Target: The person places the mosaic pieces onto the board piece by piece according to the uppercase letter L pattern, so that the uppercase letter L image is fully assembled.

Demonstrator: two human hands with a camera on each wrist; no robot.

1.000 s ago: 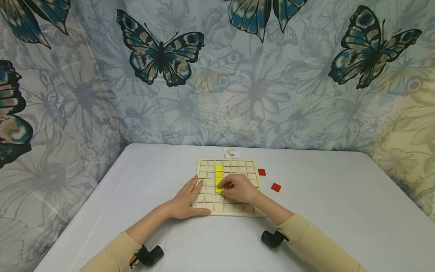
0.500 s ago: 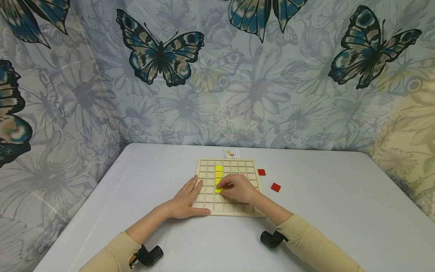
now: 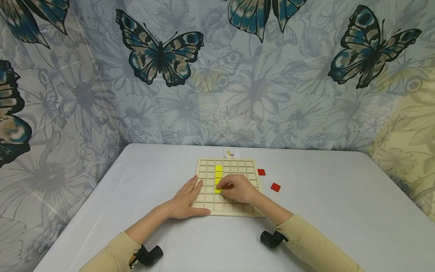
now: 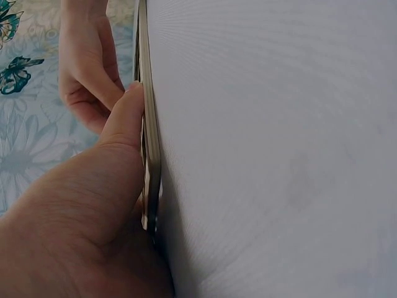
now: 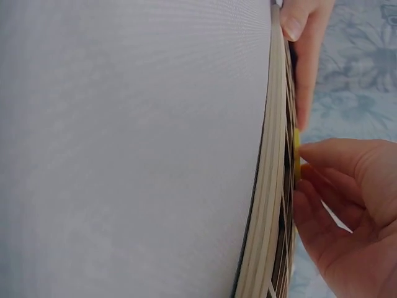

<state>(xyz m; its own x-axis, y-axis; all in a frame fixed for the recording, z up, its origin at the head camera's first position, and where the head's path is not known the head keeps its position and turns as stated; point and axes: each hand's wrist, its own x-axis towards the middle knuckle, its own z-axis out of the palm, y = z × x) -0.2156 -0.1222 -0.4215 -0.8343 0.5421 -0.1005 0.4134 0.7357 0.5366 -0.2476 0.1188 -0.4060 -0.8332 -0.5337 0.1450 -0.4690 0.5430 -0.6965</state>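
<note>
A pale wooden grid board [image 3: 204,163] lies on the table with several yellow square tiles [image 3: 219,168] forming one column in its cells. My right hand [image 3: 239,187] is over the middle of the board, fingers curled, pinching the yellow tile [image 5: 298,139] at the near end of that column; the fingertips partly cover it. Spread along the board's left side, my left hand [image 3: 185,202] rests with straight fingers, its thumb lying on the near left corner. The left wrist view shows this thumb [image 4: 127,115] against the board's edge [image 4: 149,124].
Two red square tiles [image 3: 261,172] [image 3: 276,187] lie on the white tablecloth [image 3: 323,196] to the right of the board. Behind the board is a small printed pattern card [image 3: 231,153]. A butterfly-print cloth [image 3: 217,94] hangs behind the table.
</note>
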